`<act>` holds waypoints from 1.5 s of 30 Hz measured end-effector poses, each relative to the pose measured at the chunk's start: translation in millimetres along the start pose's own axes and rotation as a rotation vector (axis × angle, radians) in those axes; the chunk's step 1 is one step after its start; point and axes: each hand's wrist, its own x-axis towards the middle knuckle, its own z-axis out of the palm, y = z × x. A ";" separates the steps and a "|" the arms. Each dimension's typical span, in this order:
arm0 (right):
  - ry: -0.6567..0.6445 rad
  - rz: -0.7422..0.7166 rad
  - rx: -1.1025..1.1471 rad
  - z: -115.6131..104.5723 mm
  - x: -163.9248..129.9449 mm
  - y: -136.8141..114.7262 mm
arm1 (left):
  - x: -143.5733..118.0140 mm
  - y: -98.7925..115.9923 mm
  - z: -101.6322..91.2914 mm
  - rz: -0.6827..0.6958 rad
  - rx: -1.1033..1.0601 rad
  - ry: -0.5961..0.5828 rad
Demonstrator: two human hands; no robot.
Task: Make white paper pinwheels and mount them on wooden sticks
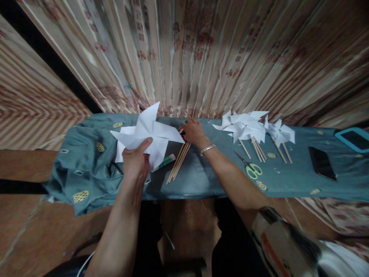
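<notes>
Two hands work above a narrow tabletop [201, 181] covered with a teal cloth [86, 169].

1. Left hand [135, 163]: raised over the left part of the tabletop. The thumb lies on the near face of a white paper pinwheel [147, 134]; the fingers are behind the paper, pinching its lower edge against the thumb.
2. Paper pinwheel: held clear of the cloth, roughly upright and facing the camera. Its pointed blades radiate from the centre; the longest tips point up, left and right. It carries no stick.
3. Right hand [193, 132]: resting at the far edge of the tabletop, on the upper end of a bundle of wooden sticks [177, 163]. The fingers are curled over the stick ends; whether they grip a stick cannot be told. A bangle [207, 149] sits on the wrist.
4. Wooden sticks: lying flat, close together, long axis running from near-left to far-right.
5. Surroundings: a green tube [165, 161] lies just left of the sticks, partly under the pinwheel. To the right of the right forearm lie scissors [250, 167] with pale green handles, then a group of finished pinwheels [253, 127] on sticks, a dark phone [322, 163], and a blue-framed tablet [354, 139] at the far right. A patterned curtain [201, 50] hangs behind.
</notes>
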 end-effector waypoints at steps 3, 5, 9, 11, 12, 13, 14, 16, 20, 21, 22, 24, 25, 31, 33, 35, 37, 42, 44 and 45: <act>-0.010 -0.029 0.003 2.4 1.9 3.6 | 0.5 -1.4 -0.5 0.003 0.016 -0.004; -0.017 -0.037 0.000 3.2 2.2 4.6 | 0.5 -2.0 -0.4 -0.002 0.031 -0.001; -0.034 -0.048 -0.006 2.0 1.5 4.7 | -1.1 -1.6 1.8 -0.019 0.055 0.012; -0.042 -0.047 -0.008 1.0 1.6 4.9 | -2.8 -1.1 3.3 -0.033 0.054 0.011; -0.046 -0.044 -0.011 0.6 1.9 5.0 | -3.7 -1.0 4.0 -0.043 0.052 0.010; -0.049 -0.041 -0.016 0.3 2.3 5.1 | -4.6 -1.0 4.5 -0.053 0.052 0.011; -0.053 -0.036 -0.021 0.1 2.7 5.3 | -5.5 -1.2 4.9 -0.064 0.055 0.013; -0.057 -0.028 -0.033 0.1 3.4 5.3 | -7.1 -2.0 5.3 -0.074 0.060 0.008; -0.042 -0.028 -0.040 1.3 2.3 3.9 | -9.2 -4.5 5.4 -0.087 0.070 -0.018; -0.036 -0.032 -0.040 1.8 1.8 3.3 | -9.4 -5.2 5.5 -0.089 0.071 -0.019; -0.031 -0.034 -0.041 2.3 1.4 2.9 | -9.6 -6.0 5.6 -0.090 0.070 -0.019; -0.026 -0.037 -0.041 3.3 1.3 2.4 | -9.9 -7.4 5.6 -0.087 0.070 -0.016; -0.025 -0.036 -0.040 3.8 1.5 2.5 | -10.1 -8.1 5.6 -0.088 0.075 -0.016; -0.026 -0.031 -0.041 3.4 1.9 5.9 | -11.0 -9.4 5.8 -0.113 0.125 -0.020; -0.023 -0.033 -0.045 2.1 -0.1 6.3 | -10.7 -8.7 6.3 -0.108 0.109 -0.019; -0.017 -0.043 -0.053 0.6 -2.4 5.9 | -10.4 -8.0 6.6 -0.096 0.095 -0.010; -0.017 -0.056 -0.060 -0.5 -3.8 4.8 | -10.8 -8.4 6.4 -0.094 0.098 0.001; -0.023 -0.051 -0.075 0.9 0.6 2.3 | -16.1 -19.7 3.8 -0.150 0.111 -0.039; -0.022 -0.038 -0.079 3.1 4.3 2.4 | -18.4 -26.6 2.7 -0.166 0.148 -0.067; -0.021 -0.033 -0.080 4.3 6.1 2.9 | -19.2 -29.7 2.3 -0.167 0.163 -0.075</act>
